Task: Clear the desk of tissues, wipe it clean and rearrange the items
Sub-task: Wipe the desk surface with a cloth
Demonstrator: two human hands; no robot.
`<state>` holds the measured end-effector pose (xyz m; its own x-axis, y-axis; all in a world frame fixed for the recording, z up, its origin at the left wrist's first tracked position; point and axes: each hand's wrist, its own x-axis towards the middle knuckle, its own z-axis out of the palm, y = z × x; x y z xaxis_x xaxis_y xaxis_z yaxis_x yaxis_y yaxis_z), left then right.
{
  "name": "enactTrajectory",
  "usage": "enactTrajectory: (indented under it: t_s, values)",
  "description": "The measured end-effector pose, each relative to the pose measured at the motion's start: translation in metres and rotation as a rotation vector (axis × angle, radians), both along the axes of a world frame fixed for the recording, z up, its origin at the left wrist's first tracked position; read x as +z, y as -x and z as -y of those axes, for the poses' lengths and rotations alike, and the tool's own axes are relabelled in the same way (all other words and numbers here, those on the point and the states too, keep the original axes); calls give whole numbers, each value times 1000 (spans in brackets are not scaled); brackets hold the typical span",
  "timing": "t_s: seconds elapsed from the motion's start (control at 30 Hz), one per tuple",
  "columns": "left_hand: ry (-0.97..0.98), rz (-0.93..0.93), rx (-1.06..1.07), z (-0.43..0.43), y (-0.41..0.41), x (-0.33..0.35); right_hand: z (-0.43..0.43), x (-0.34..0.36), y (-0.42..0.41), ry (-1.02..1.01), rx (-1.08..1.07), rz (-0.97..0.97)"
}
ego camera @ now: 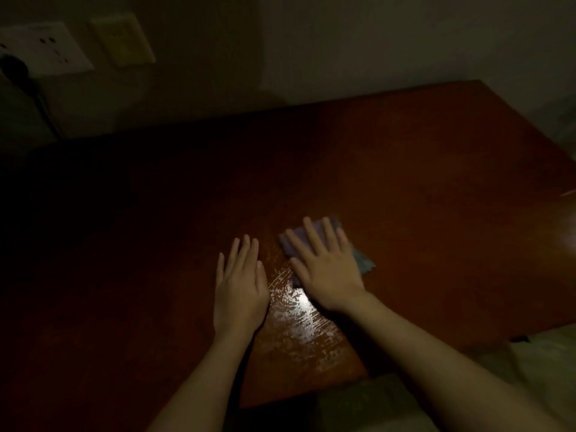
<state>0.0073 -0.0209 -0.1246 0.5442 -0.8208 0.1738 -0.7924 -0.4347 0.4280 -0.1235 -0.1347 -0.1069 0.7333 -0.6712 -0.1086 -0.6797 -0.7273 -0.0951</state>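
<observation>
Desk [405, 157] of red-brown wood fills most of the view, lit dimly, and on it lies a folded purple cloth [320, 226] under the right hand [327, 272]. That hand is flat, fingers straight and spread, pressing the cloth down rather than gripping it. The left hand [241, 288] lies just to the left of the cloth, also flat with fingers straight, resting on bare wood and holding nothing. Between the two hands and nearer the person than the cloth, a patch of wet streaks [296, 307] shines. No tissues or other desk items show, so this looks like the wiping step.

To wipe well, the palm should keep even pressure so the whole cloth stays in contact, and strokes should overlap, with the wet streaks passed over again until they spread thin. The left hand steadies the body and should lift clear before the cloth sweeps leftward.

Beyond the cloth the wood runs open to the wall [374, 42]; far left and beyond it a wall socket [43, 48] holds a plug [14, 68] whose cord hangs toward the desk's back edge, so strokes should stop short there. Right of the cloth the surface is open to a dim edge; the near edge sits close behind the wrists
</observation>
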Motion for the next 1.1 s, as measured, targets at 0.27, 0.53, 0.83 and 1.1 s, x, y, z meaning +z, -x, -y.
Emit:
enactTrajectory:
  t_s: [0.27, 0.53, 0.83, 1.1]
  values:
    - [-48, 13, 3, 39, 0, 5, 123, -5, 64, 81, -147, -44]
    - [-77, 35, -148, 147, 11, 4, 162, -3, 70, 30, -662, -29]
    - [-139, 36, -234, 222, 66, 9, 186, -1, 172, 77, -307, -20]
    - [-136, 68, -194, 230, 95, 10, 173, -3, 180, 34, -526, -27]
